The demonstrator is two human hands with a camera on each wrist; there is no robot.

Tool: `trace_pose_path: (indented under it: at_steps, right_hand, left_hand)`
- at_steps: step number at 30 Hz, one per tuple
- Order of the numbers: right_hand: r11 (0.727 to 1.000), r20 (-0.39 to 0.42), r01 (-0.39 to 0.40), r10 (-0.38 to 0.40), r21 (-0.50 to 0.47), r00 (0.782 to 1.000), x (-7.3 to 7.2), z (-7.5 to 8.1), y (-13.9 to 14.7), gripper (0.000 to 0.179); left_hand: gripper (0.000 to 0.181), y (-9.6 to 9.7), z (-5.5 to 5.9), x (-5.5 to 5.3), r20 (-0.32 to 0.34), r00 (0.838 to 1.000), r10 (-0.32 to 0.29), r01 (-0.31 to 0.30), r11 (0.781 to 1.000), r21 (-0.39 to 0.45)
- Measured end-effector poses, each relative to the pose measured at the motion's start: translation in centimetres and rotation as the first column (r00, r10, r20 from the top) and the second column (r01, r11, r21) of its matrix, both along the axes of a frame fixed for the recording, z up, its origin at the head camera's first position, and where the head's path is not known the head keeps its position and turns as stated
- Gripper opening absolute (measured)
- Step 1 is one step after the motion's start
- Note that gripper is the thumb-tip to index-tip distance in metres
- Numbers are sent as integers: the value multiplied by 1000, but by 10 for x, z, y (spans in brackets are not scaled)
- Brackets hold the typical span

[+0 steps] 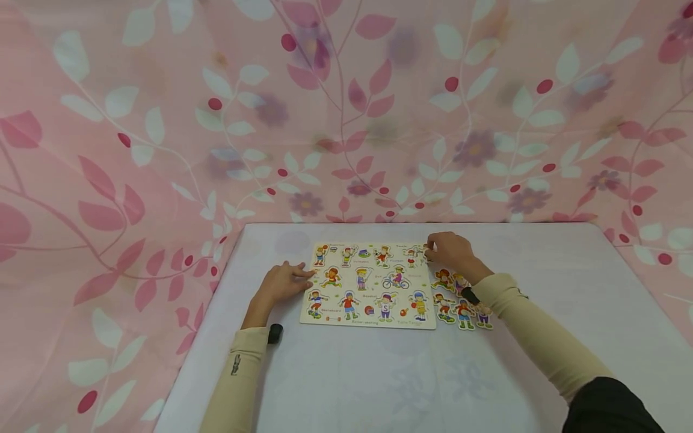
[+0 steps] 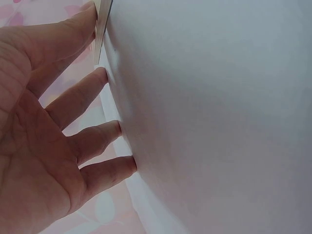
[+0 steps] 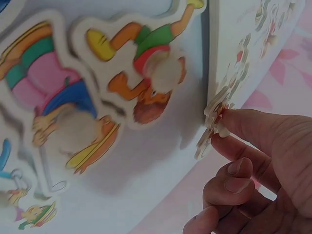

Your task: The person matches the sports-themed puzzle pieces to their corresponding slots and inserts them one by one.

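Note:
A pale puzzle board (image 1: 311,320) printed with children doing sports lies flat on the white table. My left hand (image 1: 281,281) is at its left edge, fingers spread; in the left wrist view the thumb (image 2: 80,29) touches the board's side and the other fingertips rest at the tabletop. At the board's upper right corner, my right hand (image 1: 452,252) pinches a small wooden puzzle piece (image 3: 204,139) by its knob between thumb and index finger. The piece stands tilted at the board's edge, its picture mostly hidden from the right wrist camera.
Several loose knobbed puzzle pieces (image 1: 464,314) lie right of the board, partly under my right forearm. Among them are a running child (image 3: 153,53) and a golfer (image 3: 53,92). A pink floral curtain (image 1: 346,120) hangs behind the white table (image 1: 357,379).

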State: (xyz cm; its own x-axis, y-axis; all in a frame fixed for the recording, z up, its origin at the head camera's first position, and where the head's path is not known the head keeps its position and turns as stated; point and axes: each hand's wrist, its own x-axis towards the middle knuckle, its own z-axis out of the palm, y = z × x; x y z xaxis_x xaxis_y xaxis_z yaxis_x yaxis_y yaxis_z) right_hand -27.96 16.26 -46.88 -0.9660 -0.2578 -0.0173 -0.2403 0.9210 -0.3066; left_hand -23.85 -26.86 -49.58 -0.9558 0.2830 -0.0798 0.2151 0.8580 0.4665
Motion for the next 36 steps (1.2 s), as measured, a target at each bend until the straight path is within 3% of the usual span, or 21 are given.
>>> trace_pose_path:
  at_steps: [15,36]
  right_hand:
    - [997,2,-67,66,27,998,-4,1,-30,12]
    - [998,20,-51,51,45,999,-3,-2,-39,15]
  left_hand:
    - [35,0,1,-1,6,1000,0,0,1000,-3]
    - [37,1,2,0,24,1000,13,-12,1000,-19]
